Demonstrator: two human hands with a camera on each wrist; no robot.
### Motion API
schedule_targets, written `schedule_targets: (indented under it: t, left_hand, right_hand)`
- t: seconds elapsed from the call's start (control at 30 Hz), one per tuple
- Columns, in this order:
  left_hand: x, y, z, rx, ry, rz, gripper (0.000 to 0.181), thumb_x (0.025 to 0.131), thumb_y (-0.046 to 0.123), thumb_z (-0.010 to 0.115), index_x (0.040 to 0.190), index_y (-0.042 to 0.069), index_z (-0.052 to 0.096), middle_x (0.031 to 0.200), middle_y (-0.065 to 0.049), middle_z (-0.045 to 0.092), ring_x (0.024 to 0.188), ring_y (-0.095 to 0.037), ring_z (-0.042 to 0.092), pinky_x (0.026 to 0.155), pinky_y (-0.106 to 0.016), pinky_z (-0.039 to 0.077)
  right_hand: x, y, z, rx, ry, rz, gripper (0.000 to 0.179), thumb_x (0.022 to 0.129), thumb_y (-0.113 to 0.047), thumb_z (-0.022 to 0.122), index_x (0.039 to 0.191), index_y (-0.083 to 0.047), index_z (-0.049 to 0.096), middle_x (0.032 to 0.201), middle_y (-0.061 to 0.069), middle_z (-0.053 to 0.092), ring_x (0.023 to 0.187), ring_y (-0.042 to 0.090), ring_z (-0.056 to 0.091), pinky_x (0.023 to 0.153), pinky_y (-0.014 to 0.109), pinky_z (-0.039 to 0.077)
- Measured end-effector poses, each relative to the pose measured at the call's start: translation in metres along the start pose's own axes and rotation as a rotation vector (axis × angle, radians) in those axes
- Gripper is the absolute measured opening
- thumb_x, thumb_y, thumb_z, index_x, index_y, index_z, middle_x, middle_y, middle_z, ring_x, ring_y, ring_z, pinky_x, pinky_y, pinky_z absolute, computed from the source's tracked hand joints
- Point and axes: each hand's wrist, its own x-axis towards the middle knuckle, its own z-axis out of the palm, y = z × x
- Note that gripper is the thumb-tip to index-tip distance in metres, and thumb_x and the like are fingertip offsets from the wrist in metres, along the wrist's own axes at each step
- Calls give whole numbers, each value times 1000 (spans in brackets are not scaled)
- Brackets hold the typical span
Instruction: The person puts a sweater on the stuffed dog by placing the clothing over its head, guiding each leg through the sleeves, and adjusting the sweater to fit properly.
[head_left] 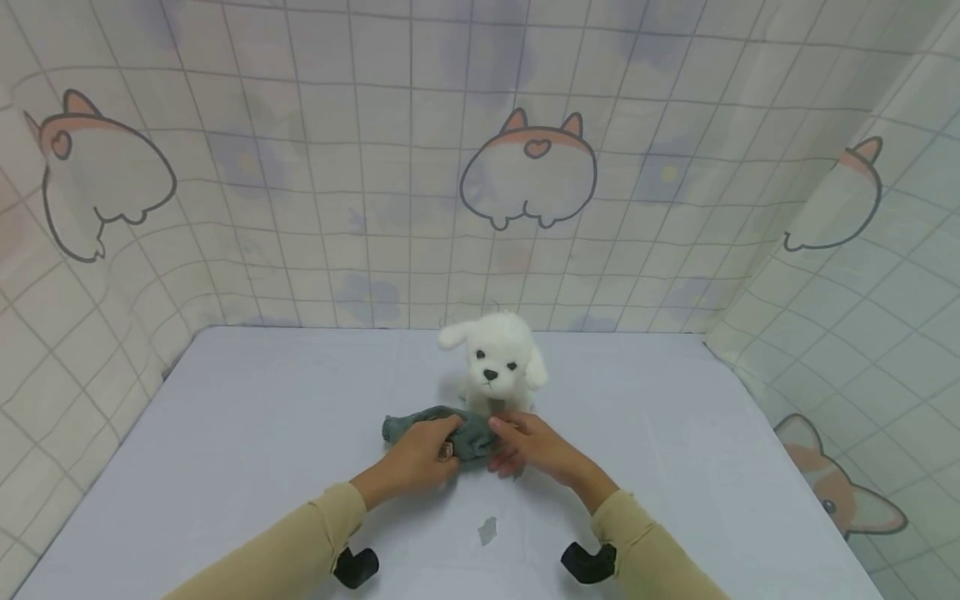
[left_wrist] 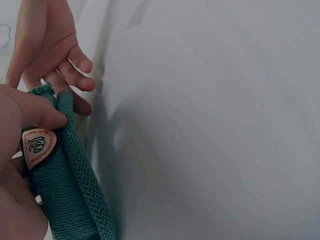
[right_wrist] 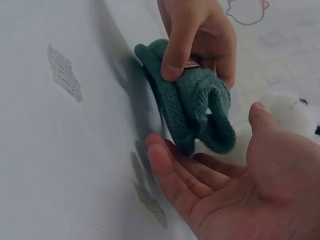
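A green knitted garment (head_left: pixel 474 439) is rolled or folded just above the white table, in front of a white plush dog (head_left: pixel 497 354). My left hand (head_left: pixel 422 452) pinches it between thumb and fingers. In the left wrist view a round orange-and-black patch (left_wrist: pixel 40 147) shows on the knit, beside the thumb. My right hand (head_left: pixel 536 446) is at the garment's right end, palm turned up and fingers loosely extended. In the right wrist view its fingertips (right_wrist: pixel 160 157) lie by the garment's looped open end (right_wrist: pixel 217 122); whether they touch it I cannot tell.
The white table (head_left: pixel 300 375) has grey worn patches, one (head_left: pixel 487 531) near the front. A grid-patterned curtain (head_left: pixel 360 200) with cartoon corgis hangs behind the table and along both sides. Black devices (head_left: pixel 356 568) sit at both wrists.
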Motion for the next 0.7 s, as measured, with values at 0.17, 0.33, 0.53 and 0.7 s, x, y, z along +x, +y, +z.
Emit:
schedule_targets:
  t: [0.17, 0.33, 0.53, 0.7]
  left_hand:
    - [2, 4, 5, -15, -9, 54, 28, 83, 9, 67, 109, 10, 59, 92, 5, 63, 78, -7, 51, 68, -24, 44]
    - [4, 6, 11, 36, -25, 121, 28, 85, 10, 67, 112, 9, 59, 100, 1, 67, 90, -13, 63, 80, -29, 52]
    - [4, 11, 13, 8, -68, 116, 42, 87, 18, 71, 126, 6, 58, 122, -8, 66, 114, -23, 62, 96, -40, 51]
    - [6, 6, 8, -84, -69, 103, 35, 90, 32, 69, 119, 13, 63, 112, 1, 67, 100, -12, 62, 85, -30, 52]
  right_hand:
    - [1, 0, 5, 9, 18, 8, 62, 99, -45, 48, 138, 3, 42, 112, 24, 64, 88, 35, 71, 73, 42, 60]
    - [2, 2, 9, -17, 51, 4, 60, 98, -45, 52, 138, -2, 44, 131, 22, 54, 98, 29, 68, 76, 41, 60]
    - [4, 4, 8, -172, 136, -30, 54, 95, -45, 56, 135, -9, 51, 139, 12, 52, 127, 30, 51, 103, 50, 44]
    - [2, 3, 5, -211, 164, -65, 47, 94, -36, 62, 133, -13, 54, 140, 9, 53, 133, 32, 44, 108, 56, 36]
